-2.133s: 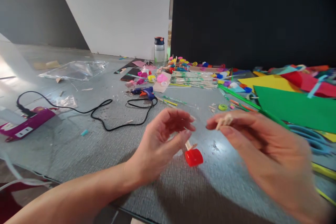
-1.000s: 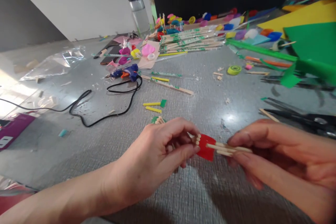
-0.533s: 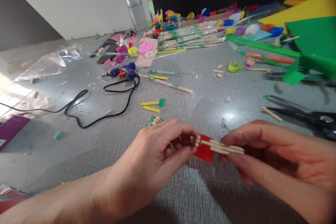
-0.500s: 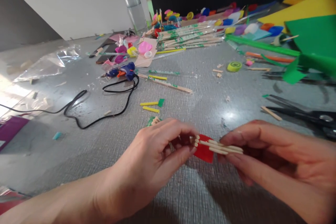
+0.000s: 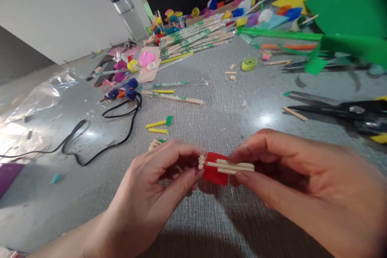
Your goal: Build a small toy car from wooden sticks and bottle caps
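Observation:
Low over the grey table, my left hand (image 5: 145, 193) is closed, thumb and fingertips around a small bunch of wooden sticks (image 5: 201, 162) seen end-on. Facing it, my right hand (image 5: 296, 181) pinches several short wooden sticks (image 5: 236, 166) lying side by side. One of these reaches left, close to the bunch. A curved red piece (image 5: 215, 176), apparently plastic, sits behind and below the sticks, between the two hands. Which fingers support it I cannot tell. More short sticks (image 5: 155, 144) lie just beyond my left hand, partly hidden by it.
Black scissors (image 5: 347, 111) lie at the right. A blue glue gun (image 5: 127, 89) with a black cord (image 5: 131, 129) rests at the left. Yellow stick pieces (image 5: 157, 123), a green roll (image 5: 249, 64), wrapped chopsticks (image 5: 193, 36) and a water bottle (image 5: 128, 14) stand or lie farther back.
The view has shifted, so the table things and both hands appear farther left. Both hands keep their pinches, and the sticks in my right hand now lie more level.

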The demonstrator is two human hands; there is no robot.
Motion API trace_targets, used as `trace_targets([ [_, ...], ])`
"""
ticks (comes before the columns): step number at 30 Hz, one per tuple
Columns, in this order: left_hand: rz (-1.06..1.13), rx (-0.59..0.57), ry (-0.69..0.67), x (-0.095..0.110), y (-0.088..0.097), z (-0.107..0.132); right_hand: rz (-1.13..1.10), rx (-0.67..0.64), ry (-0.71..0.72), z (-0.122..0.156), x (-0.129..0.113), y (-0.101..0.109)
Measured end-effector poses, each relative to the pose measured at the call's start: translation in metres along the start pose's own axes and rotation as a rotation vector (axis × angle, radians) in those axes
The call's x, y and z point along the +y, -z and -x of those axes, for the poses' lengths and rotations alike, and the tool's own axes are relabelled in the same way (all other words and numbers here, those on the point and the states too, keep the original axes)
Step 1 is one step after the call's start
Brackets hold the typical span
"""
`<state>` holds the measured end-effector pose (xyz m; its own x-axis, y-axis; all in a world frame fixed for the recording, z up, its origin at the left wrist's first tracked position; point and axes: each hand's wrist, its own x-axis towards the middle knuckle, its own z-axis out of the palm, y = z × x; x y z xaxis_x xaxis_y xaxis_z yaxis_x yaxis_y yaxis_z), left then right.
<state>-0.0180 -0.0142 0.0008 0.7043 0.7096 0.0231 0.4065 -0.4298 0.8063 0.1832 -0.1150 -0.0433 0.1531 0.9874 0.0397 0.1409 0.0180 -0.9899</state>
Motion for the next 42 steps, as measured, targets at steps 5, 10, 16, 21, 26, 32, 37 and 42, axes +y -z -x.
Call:
trace_targets([
  [5, -0.039, 0.001, 0.02, 0.0, 0.001, 0.003, -0.041, -0.033, -0.002, -0.003, -0.002, -0.001],
  [10, -0.005, 0.013, 0.028, 0.001, 0.0, 0.002, 0.007, 0.003, 0.034, -0.006, -0.005, -0.001],
  [16, -0.002, 0.035, -0.001, 0.002, -0.001, 0.0, -0.009, 0.023, 0.01, -0.002, -0.001, -0.002],
  [21, -0.026, 0.055, -0.002, 0.001, -0.001, 0.0, -0.051, 0.047, -0.003, -0.006, -0.004, -0.006],
  [26, 0.01, 0.032, 0.01, 0.0, -0.003, 0.0, -0.043, 0.033, 0.023, -0.007, -0.008, -0.005],
  [32, 0.035, 0.061, 0.023, 0.001, -0.006, 0.0, -0.008, -0.054, -0.005, -0.003, -0.005, 0.001],
  [37, 0.034, 0.08, 0.028, 0.003, -0.008, -0.001, -0.039, -0.066, -0.028, -0.01, -0.007, 0.001],
  [42, 0.019, 0.086, -0.001, 0.004, -0.009, -0.003, 0.15, -0.09, 0.04, -0.01, -0.009, 0.006],
])
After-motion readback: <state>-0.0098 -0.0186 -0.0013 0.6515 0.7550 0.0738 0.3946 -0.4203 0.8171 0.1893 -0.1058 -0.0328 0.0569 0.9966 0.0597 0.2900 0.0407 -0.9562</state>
